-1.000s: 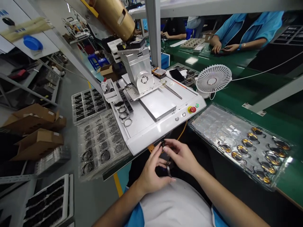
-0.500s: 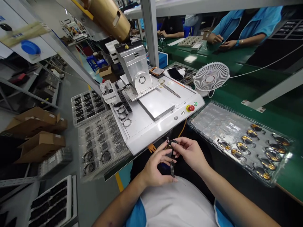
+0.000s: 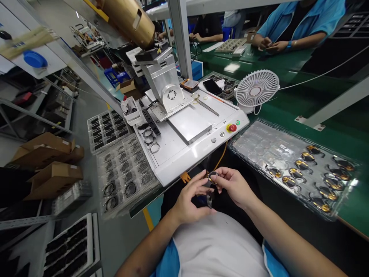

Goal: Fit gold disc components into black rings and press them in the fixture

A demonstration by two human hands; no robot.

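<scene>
Close to my body, below the white machine base [image 3: 173,165], both hands are together. My right hand [image 3: 235,186] pinches a small round part [image 3: 212,177] with a dark rim between thumb and fingers. My left hand [image 3: 190,200] is curved, its fingertips beside that round part. A dark ring-shaped part [image 3: 209,200] sits between the left thumb and fingers, seen nearly edge-on. To the right lies a clear tray [image 3: 259,144] with several round amber-and-black parts [image 3: 295,173]. Three thin rings [image 3: 155,147] rest on the machine base at its left side.
A metal fixture [image 3: 165,82] stands on the base under a brass-coloured cylinder [image 3: 129,21]. Tweezers [image 3: 209,107], a red button [image 3: 232,127] and a white fan [image 3: 256,88] are nearby. Trays of rings [image 3: 125,165] flank the left. People sit across the green table.
The round part in my right hand is now tilted to show more of its face. My left fingers have shifted slightly around it. The camera view has moved a little.
</scene>
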